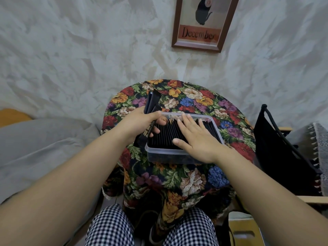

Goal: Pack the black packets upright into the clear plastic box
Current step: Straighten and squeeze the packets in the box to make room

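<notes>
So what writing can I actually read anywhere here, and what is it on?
"December": on the orange band of the framed picture on the wall.
"COFFEE": gold print on one of the held packets in the left hand; its other print is too small to read.
Round mark at the picture's top edge: cut off, unreadable.
Boxed packets in the clear plastic box: edge-on, no print shows.
</notes>
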